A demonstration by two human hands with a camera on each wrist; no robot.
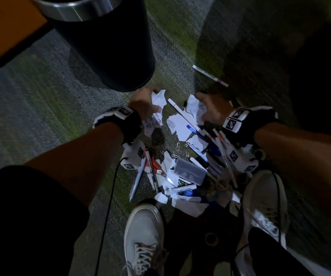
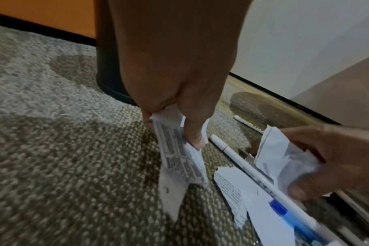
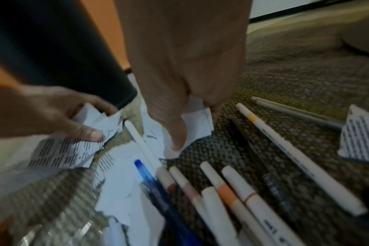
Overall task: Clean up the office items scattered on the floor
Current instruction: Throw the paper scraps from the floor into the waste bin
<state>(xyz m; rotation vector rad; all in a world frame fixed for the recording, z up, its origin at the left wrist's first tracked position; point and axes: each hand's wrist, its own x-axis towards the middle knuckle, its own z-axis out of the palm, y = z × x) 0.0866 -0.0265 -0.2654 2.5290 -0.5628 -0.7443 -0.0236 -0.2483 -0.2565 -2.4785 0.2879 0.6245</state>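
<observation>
Torn paper scraps, pens and markers lie heaped on the carpet between my shoes. My left hand [image 1: 147,102] grips a printed paper scrap [image 2: 179,158] that hangs from its fingers just above the carpet, next to the dark bin [image 1: 109,46]. My right hand [image 1: 208,108] grips a crumpled white paper scrap [image 3: 192,131] over the far end of the pile. A white marker [image 1: 182,114] and a blue pen [image 3: 156,184] lie between the hands. Another printed scrap [image 2: 232,188] rests flat on the carpet under them.
Red-handled scissors [image 1: 156,166], a clear plastic case [image 1: 190,172], paper clips [image 1: 176,150] and several white markers [image 3: 242,196] lie near my white shoes [image 1: 143,232]. One lone marker [image 1: 210,75] lies farther off. An orange wall [image 2: 42,15] stands behind the bin.
</observation>
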